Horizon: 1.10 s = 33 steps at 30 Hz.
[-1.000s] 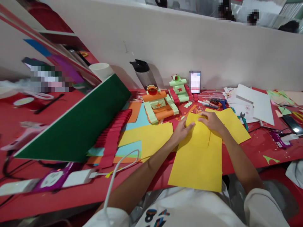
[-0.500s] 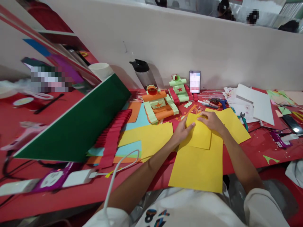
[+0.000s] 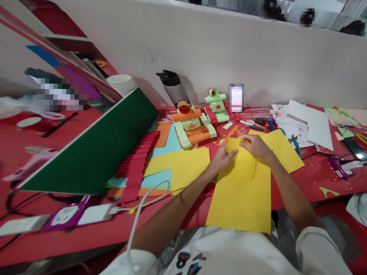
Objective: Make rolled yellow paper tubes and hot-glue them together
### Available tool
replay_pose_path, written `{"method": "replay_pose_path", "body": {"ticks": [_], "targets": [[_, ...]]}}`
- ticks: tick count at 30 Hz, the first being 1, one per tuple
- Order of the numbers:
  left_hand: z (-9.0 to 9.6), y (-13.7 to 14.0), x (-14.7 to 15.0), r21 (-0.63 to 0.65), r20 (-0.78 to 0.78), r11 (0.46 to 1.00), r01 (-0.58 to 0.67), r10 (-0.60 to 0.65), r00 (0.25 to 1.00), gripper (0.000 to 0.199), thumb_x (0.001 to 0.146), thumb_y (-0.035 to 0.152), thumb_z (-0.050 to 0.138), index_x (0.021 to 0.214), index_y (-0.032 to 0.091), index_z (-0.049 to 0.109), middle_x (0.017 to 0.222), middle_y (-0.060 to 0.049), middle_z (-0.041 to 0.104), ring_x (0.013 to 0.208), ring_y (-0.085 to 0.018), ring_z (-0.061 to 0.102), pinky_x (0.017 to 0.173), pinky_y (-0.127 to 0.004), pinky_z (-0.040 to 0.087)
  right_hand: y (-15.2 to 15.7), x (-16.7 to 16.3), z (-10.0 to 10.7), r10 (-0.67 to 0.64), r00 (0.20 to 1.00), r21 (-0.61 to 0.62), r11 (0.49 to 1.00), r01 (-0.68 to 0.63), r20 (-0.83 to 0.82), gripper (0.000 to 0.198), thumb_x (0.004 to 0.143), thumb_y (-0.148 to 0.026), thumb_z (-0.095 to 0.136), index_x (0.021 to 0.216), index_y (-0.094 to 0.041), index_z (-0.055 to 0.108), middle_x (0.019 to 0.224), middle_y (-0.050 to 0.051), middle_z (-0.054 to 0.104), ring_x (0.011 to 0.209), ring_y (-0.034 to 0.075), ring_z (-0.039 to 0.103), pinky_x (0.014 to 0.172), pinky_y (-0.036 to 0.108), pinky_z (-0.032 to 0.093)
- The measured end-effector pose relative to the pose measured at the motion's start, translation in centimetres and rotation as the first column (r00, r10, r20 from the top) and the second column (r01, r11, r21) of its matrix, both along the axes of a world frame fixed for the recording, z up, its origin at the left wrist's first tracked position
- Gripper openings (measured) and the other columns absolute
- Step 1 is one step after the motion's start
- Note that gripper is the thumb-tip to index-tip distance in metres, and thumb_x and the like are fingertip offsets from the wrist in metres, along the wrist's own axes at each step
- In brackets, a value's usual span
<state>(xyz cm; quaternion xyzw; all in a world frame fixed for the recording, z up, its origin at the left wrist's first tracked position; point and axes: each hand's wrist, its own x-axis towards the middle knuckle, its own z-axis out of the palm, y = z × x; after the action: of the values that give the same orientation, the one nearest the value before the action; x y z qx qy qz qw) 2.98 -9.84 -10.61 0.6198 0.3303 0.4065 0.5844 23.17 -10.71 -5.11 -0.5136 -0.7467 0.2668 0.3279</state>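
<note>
A large sheet of yellow paper [image 3: 241, 202] lies in front of me, its near end hanging past the table edge toward my shirt. A smaller yellow piece, perhaps a folded flap, rests over its upper part; only a faint edge shows. My left hand [image 3: 223, 158] grips the paper's upper left side, thumb on top and fingers partly hidden. My right hand [image 3: 254, 146] is bent over the top edge, pinching the paper between thumb and fingers. Two rolled-paper figures, one orange and green [image 3: 192, 126], one green and red [image 3: 218, 107], stand beyond my hands.
More yellow sheets [image 3: 190, 168] lie on both sides. A green board [image 3: 86, 152] leans at left beside a pleated red paper strip [image 3: 134, 172]. A bottle [image 3: 173, 88] and phone [image 3: 236, 98] stand at the back. Pliers [image 3: 295, 145] lie right. A white cable [image 3: 137, 214] crosses near my left arm.
The lower edge of the smaller yellow piece, clear before, now shows only faintly against the large sheet. Both hands keep nearly the same hold, and the view has shifted slightly.
</note>
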Motion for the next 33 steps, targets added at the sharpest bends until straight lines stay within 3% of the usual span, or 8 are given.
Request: {"method": "replay_pose_path", "body": {"ticks": [5, 8, 12, 14, 16, 24, 30, 33], "targets": [[-0.4, 0.0, 0.1, 0.117, -0.094, 0.993, 0.0, 0.011, 0.995, 0.054, 0.089, 0.064, 0.075, 0.116, 0.017, 0.073, 0.103, -0.01, 0.08, 0.099, -0.031, 0.074, 0.095, -0.044, 0.06, -0.2, -0.7, 0.0, 0.033, 0.981, 0.034, 0.999, -0.04, 0.194, 0.015, 0.099, -0.036, 0.06, 0.095, -0.023, 0.064, 0.087, 0.004, 0.072, 0.08, 0.022, 0.062, 0.08, 0.034, 0.04], [-0.3, -0.1, 0.1, 0.111, -0.12, 0.994, 0.003, 0.011, 0.993, 0.052, 0.088, 0.061, 0.077, 0.116, 0.017, 0.074, 0.102, -0.009, 0.08, 0.098, -0.031, 0.074, 0.092, -0.042, 0.06, -0.4, -1.0, 0.1, 0.055, 0.97, 0.021, 0.998, -0.061, 0.236, 0.013, 0.101, -0.035, 0.057, 0.094, -0.024, 0.059, 0.084, 0.003, 0.068, 0.076, 0.021, 0.058, 0.076, 0.033, 0.037], [0.4, -0.5, -0.1, -0.115, -0.006, 0.992, 0.059, -0.06, 0.998, 0.057, 0.085, 0.058, 0.081, 0.123, 0.016, 0.074, 0.107, -0.012, 0.082, 0.093, -0.031, 0.077, 0.086, -0.044, 0.063, -0.4, -0.8, 0.4, 0.019, 0.985, 0.021, 1.0, -0.023, 0.172, 0.013, 0.101, -0.035, 0.056, 0.094, -0.025, 0.055, 0.087, 0.003, 0.068, 0.081, 0.022, 0.06, 0.077, 0.033, 0.039], [0.7, -0.8, -0.2, -0.283, 0.041, 0.953, 0.105, -0.098, 0.994, 0.054, 0.084, 0.057, 0.083, 0.119, 0.017, 0.075, 0.102, -0.013, 0.083, 0.083, -0.03, 0.079, 0.078, -0.044, 0.065, -0.4, -0.6, 0.4, 0.003, 0.992, 0.029, 1.0, -0.007, 0.13, 0.012, 0.101, -0.035, 0.056, 0.095, -0.025, 0.054, 0.089, 0.003, 0.068, 0.084, 0.023, 0.061, 0.08, 0.033, 0.04], [0.8, -0.9, -0.3, -0.357, 0.055, 0.926, 0.124, -0.112, 0.992, 0.051, 0.081, 0.057, 0.086, 0.112, 0.018, 0.077, 0.098, -0.012, 0.084, 0.077, -0.03, 0.079, 0.072, -0.042, 0.065, -0.4, -0.7, 0.4, 0.011, 0.994, 0.028, 1.0, -0.014, 0.108, 0.013, 0.101, -0.035, 0.055, 0.094, -0.025, 0.054, 0.09, 0.003, 0.068, 0.084, 0.023, 0.062, 0.08, 0.033, 0.04], [1.1, -1.1, -0.1, -0.291, -0.018, 0.954, 0.075, -0.084, 0.996, 0.052, 0.077, 0.062, 0.086, 0.095, 0.016, 0.072, 0.085, -0.006, 0.08, 0.069, -0.02, 0.073, 0.064, -0.029, 0.057, -0.3, -1.0, 0.2, 0.034, 0.997, 0.019, 0.999, -0.035, 0.066, 0.016, 0.099, -0.038, 0.054, 0.094, -0.023, 0.057, 0.092, 0.005, 0.07, 0.085, 0.023, 0.062, 0.08, 0.034, 0.042], [1.4, -1.3, -0.1, -0.319, 0.015, 0.943, 0.096, -0.096, 0.995, 0.059, 0.071, 0.063, 0.089, 0.101, 0.015, 0.073, 0.091, -0.007, 0.08, 0.074, -0.019, 0.073, 0.066, -0.028, 0.056, -0.2, -0.6, 0.4, -0.007, 0.999, 0.039, 0.999, 0.009, -0.047, 0.02, 0.096, -0.043, 0.06, 0.095, -0.023, 0.062, 0.096, 0.004, 0.073, 0.09, 0.024, 0.066, 0.086, 0.035, 0.045], [1.4, -1.4, -0.2, -0.29, -0.05, 0.954, 0.073, -0.091, 0.995, 0.055, 0.073, 0.062, 0.087, 0.096, 0.014, 0.074, 0.086, -0.006, 0.077, 0.068, -0.017, 0.069, 0.06, -0.026, 0.052, -0.2, -0.2, 0.4, -0.02, 0.997, 0.023, 0.999, 0.022, -0.08, 0.024, 0.094, -0.044, 0.064, 0.1, -0.022, 0.066, 0.101, 0.005, 0.074, 0.093, 0.024, 0.067, 0.088, 0.036, 0.047]]}}
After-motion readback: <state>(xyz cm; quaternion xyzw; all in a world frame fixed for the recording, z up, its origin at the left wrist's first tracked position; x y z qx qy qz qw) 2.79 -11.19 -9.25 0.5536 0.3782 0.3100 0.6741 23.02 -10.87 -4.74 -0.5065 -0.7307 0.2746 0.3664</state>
